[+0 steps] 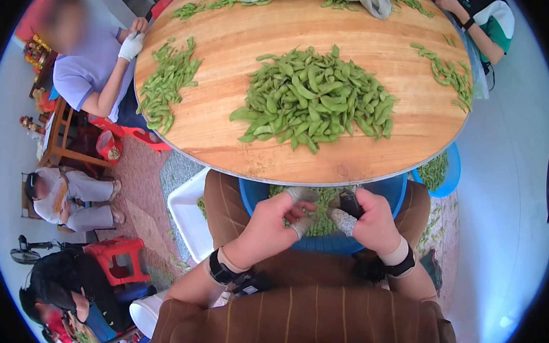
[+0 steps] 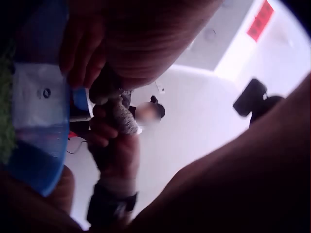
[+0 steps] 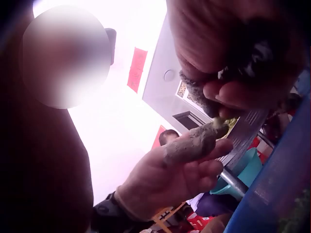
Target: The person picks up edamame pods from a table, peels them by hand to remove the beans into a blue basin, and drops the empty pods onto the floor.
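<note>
My left hand, with grey wrap on thumb and forefinger, is above the blue basin in my lap. In the right wrist view its wrapped fingertips pinch a small pale green bit of soybean pod, mostly hidden. Right beside it, my right hand grips a small black-handled tool; I cannot tell its exact kind. A grey wrap covers the right thumb too. Cut green pods lie in the basin below both hands. A big heap of soybean pods covers the middle of the round wooden table.
A white foam box stands left of my knee, and a second blue basin of pods is at the right. Smaller pod piles lie along the table's rim. People sit at left and far right; a red stool stands behind left.
</note>
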The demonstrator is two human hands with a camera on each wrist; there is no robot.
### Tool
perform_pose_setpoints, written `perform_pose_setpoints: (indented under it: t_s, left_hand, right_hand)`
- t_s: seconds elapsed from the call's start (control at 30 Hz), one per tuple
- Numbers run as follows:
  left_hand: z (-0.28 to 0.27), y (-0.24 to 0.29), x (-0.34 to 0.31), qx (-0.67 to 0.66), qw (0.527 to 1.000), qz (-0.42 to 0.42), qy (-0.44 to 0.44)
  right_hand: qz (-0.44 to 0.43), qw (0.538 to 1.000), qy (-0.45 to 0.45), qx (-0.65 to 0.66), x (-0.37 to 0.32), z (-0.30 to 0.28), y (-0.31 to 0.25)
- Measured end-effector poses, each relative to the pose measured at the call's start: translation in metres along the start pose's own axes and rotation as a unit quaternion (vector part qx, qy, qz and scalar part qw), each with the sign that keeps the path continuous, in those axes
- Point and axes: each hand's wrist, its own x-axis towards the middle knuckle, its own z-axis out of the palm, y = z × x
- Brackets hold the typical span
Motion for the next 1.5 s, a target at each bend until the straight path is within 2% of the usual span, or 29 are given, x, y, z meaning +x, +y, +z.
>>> perform_pose_setpoints:
  t_s: [0.03, 0.1, 0.13, 0.27, 0.33, 0.37, 0.43, 0.47, 0.53, 0.57, 0.63, 0.67, 0.73, 0.8, 0.87, 0.93, 1.0, 1.07, 1.1, 1.17, 1.2, 1.23, 1.27, 1.3, 1.33, 1.37, 1.4, 1.43, 1.5]
  left_hand:
    - [0.0, 0.0, -0.001, -0.002, 1.0, -0.006, -0.001]
    - [0.002, -0.003, -0.007, 0.181, 0.978, 0.084, -0.057]
    - [0.004, -0.005, -0.008, 0.185, 0.976, 0.103, -0.055]
    - [0.012, -0.014, -0.018, 0.296, 0.95, 0.08, -0.052]
    - [0.018, -0.01, -0.021, 0.3, 0.952, 0.056, 0.03]
    - [0.02, -0.012, -0.021, 0.299, 0.952, 0.055, 0.029]
    - [0.025, -0.021, -0.021, 0.189, 0.98, 0.062, -0.006]
    - [0.026, -0.027, -0.021, 0.188, 0.98, 0.062, -0.007]
    - [0.025, -0.037, -0.021, 0.188, 0.976, 0.079, -0.078]
    - [0.023, -0.039, -0.021, 0.188, 0.976, 0.079, -0.081]
    - [0.021, -0.038, -0.021, 0.046, 0.998, -0.034, -0.018]
    - [0.021, -0.045, -0.021, -0.019, 0.997, -0.068, -0.021]
    - [0.023, -0.046, -0.021, -0.029, 0.997, -0.069, -0.021]
    - [0.025, -0.048, -0.022, -0.04, 0.997, -0.071, -0.018]
    - [0.028, -0.053, -0.021, 0.005, 0.999, -0.031, -0.019]
    - [0.028, -0.053, -0.021, 0.011, 0.999, -0.028, -0.013]
    - [0.029, -0.05, -0.02, 0.017, 0.999, -0.025, -0.01]
    - [0.026, -0.045, -0.018, 0.218, 0.972, 0.08, 0.024]
    - [0.025, -0.043, -0.017, 0.217, 0.973, 0.08, 0.023]
    - [0.023, -0.039, -0.015, 0.327, 0.935, 0.134, 0.024]
    - [0.023, -0.034, -0.013, 0.327, 0.935, 0.134, 0.023]
    - [0.023, -0.028, -0.01, 0.105, 0.994, -0.028, -0.01]
    - [0.023, -0.024, -0.009, -0.125, 0.973, -0.189, -0.043]
    - [0.023, -0.028, -0.009, -0.125, 0.973, -0.189, -0.044]
    - [0.022, -0.035, -0.011, -0.38, 0.89, -0.237, -0.085]
    - [0.022, -0.042, -0.012, -0.607, 0.739, -0.267, -0.119]
    - [0.023, -0.046, -0.012, -0.607, 0.739, -0.267, -0.119]
    - [0.026, -0.05, -0.011, -0.609, 0.737, -0.256, -0.138]
    - [0.029, -0.058, -0.01, -0.611, 0.735, -0.246, -0.157]
  right_hand:
    - [-0.052, 0.996, 0.01, -0.076, 0.0, -0.001, 0.005]
    - [-0.023, 0.993, -0.019, -0.112, -0.001, -0.005, 0.002]
    - [-0.003, 0.988, -0.047, -0.15, -0.003, -0.005, 0.002]
    - [0.027, 0.981, -0.108, -0.158, -0.011, 0.0, 0.008]
    - [0.009, 0.984, -0.089, -0.153, -0.013, 0.003, 0.016]
    - [0.01, 0.984, -0.089, -0.153, -0.014, 0.004, 0.019]
    - [-0.022, 0.976, -0.105, -0.188, -0.014, 0.005, 0.022]
    - [-0.02, 0.976, -0.104, -0.188, -0.014, 0.005, 0.023]
    - [0.093, 0.987, -0.077, -0.104, -0.012, 0.008, 0.023]
    - [0.095, 0.987, -0.074, -0.103, -0.012, 0.007, 0.02]
    - [0.153, 0.982, -0.108, -0.023, -0.015, 0.005, 0.013]
    - [0.156, 0.982, -0.106, -0.022, -0.017, 0.005, 0.014]
    - [0.114, 0.982, -0.148, 0.005, -0.019, 0.006, 0.015]
    - [0.115, 0.981, -0.157, -0.001, -0.018, 0.005, 0.011]
    - [0.117, 0.979, -0.166, -0.007, -0.017, 0.005, 0.012]
    - [0.051, 0.983, -0.165, -0.062, -0.016, 0.004, 0.019]
    - [0.045, 0.985, -0.157, -0.058, -0.016, 0.005, 0.021]
    - [0.039, 0.986, -0.15, -0.055, -0.015, 0.005, 0.024]
    - [0.043, 0.986, -0.153, -0.038, -0.013, 0.005, 0.027]
    - [0.048, 0.986, -0.157, -0.022, -0.012, 0.005, 0.028]
    - [0.132, 0.976, -0.156, 0.072, -0.012, 0.004, 0.028]
    - [0.214, 0.951, -0.153, 0.164, -0.011, 0.004, 0.028]
    - [0.214, 0.951, -0.152, 0.165, -0.013, 0.003, 0.03]
    - [0.19, 0.948, -0.158, 0.202, -0.016, 0.004, 0.034]
    - [0.165, 0.943, -0.164, 0.239, -0.017, 0.005, 0.039]
    - [0.165, 0.942, -0.164, 0.24, -0.016, 0.007, 0.045]
    - [0.03, 0.981, -0.136, 0.135, -0.015, 0.01, 0.053]
    - [-0.105, 0.989, -0.105, 0.026, -0.015, 0.013, 0.061]
    - [-0.067, 0.992, -0.103, 0.033, -0.011, 0.012, 0.073]
